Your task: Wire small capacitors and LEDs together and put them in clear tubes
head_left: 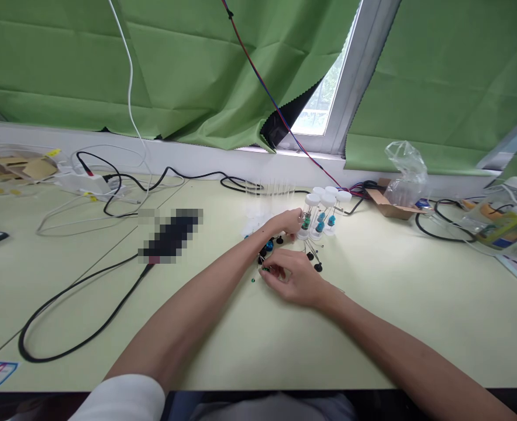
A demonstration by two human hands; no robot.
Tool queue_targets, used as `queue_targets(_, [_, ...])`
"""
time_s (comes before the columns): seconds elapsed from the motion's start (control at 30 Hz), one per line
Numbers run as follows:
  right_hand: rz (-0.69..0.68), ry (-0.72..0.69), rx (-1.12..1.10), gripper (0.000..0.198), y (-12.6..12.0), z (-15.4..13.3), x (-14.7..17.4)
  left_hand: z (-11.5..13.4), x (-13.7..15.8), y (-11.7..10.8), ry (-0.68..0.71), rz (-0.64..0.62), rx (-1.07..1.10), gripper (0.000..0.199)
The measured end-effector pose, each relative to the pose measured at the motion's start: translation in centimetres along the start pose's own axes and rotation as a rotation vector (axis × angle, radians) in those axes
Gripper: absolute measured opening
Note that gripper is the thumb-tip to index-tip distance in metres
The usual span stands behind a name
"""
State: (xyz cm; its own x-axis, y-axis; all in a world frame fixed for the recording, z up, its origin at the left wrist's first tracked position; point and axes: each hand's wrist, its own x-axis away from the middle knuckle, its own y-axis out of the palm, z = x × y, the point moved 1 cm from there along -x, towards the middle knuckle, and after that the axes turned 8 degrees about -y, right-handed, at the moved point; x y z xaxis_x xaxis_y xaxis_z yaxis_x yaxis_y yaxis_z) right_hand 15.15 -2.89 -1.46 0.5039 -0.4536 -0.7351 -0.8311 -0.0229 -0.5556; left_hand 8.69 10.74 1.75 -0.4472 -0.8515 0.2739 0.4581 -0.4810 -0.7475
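Fingers [272, 272] of the right hand [300, 280] pinch a small component off the worktop [372, 327], while the left hand [287, 222] just behind steadies a capped vial [307, 221] upright.

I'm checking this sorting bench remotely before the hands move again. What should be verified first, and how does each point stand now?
1. Left hand steadies the nearest capped vial: ok, fingers touch it.
2. Right hand has a small component pinched at its fingertips: cannot tell, too small to confirm the grip.
3. Capped vials stand upright: ok, white caps on.
4. Loose components lie within reach on the green table: ok, scattered between both hands.
5. Black cable lies away from the work spot: ok, it lies off to the left.
6. Empty clear vials behind stay undisturbed: cannot tell, they are faint.
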Motion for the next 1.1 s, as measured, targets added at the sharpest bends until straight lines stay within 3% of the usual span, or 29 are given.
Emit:
queue_targets(0.37, [-0.016, 0.012, -0.013, 0.003, 0.1, 0.3, 0.1, 0.3, 2.2, -1.1, -0.090, 0.049, -0.266, 0.040])
queue_targets(0.77, [-0.009, 0.006, -0.032, 0.004, 0.1, 0.2, 0.0, -1.7, 4.3, -2.7, -0.058, 0.061, -0.468, 0.049])
queue_targets(1.1, [-0.024, 0.016, -0.024, 0.005, 0.1, 0.2, -0.1, -3.2, 5.8, -4.1, 0.012, 0.009, -0.317, 0.049])
